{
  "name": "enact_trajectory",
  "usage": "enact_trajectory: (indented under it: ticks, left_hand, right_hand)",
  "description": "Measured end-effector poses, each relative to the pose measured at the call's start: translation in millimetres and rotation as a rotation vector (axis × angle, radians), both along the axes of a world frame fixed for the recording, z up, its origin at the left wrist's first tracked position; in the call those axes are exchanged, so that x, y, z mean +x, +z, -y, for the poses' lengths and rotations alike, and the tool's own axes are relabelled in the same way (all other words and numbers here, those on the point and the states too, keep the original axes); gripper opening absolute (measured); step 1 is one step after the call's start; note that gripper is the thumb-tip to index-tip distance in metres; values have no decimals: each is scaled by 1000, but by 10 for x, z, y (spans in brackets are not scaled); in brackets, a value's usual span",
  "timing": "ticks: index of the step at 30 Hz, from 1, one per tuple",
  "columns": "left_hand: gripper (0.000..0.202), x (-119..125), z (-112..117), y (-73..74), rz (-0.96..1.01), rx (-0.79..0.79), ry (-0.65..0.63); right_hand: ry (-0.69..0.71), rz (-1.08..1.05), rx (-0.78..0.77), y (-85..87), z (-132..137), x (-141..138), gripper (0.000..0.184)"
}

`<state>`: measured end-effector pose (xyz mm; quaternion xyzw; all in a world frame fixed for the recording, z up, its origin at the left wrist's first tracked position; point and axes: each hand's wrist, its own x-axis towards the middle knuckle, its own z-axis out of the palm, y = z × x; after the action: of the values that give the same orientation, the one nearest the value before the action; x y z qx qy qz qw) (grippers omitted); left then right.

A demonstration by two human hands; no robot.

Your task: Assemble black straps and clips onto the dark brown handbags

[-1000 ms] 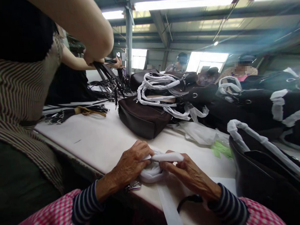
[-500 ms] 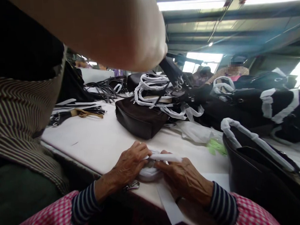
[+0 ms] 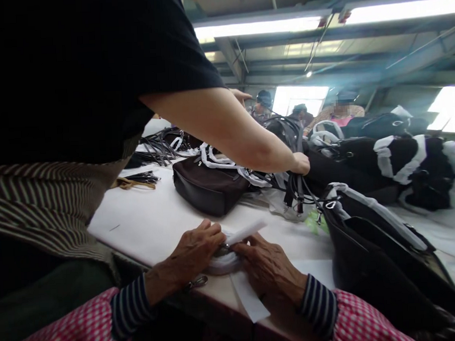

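Near the table's front edge, my left hand (image 3: 195, 250) is closed on a coiled strap wrapped in white paper (image 3: 223, 265). My right hand (image 3: 269, 266) pinches the coil from the other side, thumb and fingers around a small metal part. A loose white paper strip (image 3: 249, 232) sticks up between both hands. Beside my left wrist, a metal snap hook (image 3: 198, 282) lies at the edge. Under my right hand, another white paper strip (image 3: 252, 300) hangs over the edge.
A co-worker's arm (image 3: 225, 128) reaches across from the left, holding black straps with metal clips (image 3: 297, 193). A dark handbag (image 3: 205, 184) stands ahead; another bag (image 3: 366, 250) with a wrapped handle stands right. More black bags (image 3: 355, 160) are piled behind. Green scraps (image 3: 315, 221) lie mid-table.
The co-worker's arm has swung down and away over the bags, lowering the black straps beside the right-hand bag. My hands stay on the coil; the loose paper strip now tilts upward.
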<state>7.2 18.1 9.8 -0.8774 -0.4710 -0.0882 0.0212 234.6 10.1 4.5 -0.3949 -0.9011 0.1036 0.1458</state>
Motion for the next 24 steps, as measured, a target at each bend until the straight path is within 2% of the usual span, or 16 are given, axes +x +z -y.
enact_trajectory:
  ticks: [4,7,10,14,17,20,24]
  left_hand:
    - [15,-46,6,29,-44,44,-100]
    - [16,-106,4,16,18,39,-183]
    - [21,-119,-19,30,47,17,-190]
    - [19,-101,-107,59,22,-23,-190]
    - [11,-97,-160,52,59,-19,-157]
    - [12,-72,-150,28,74,-7,-94]
    - [12,-57,-94,-20,46,20,-52]
  right_hand:
    - [-20,-99,-132,3,-39,51,32]
    - [-43,-202,-275,-71,-118,93,26]
    - [-55,-277,-340,-164,-219,125,27]
    - [67,-272,-268,-171,-256,131,33]
    - [83,-198,-140,-69,-162,101,30]
    - [77,-86,3,48,-57,60,21]
    - [142,52,50,165,-36,-2,26]
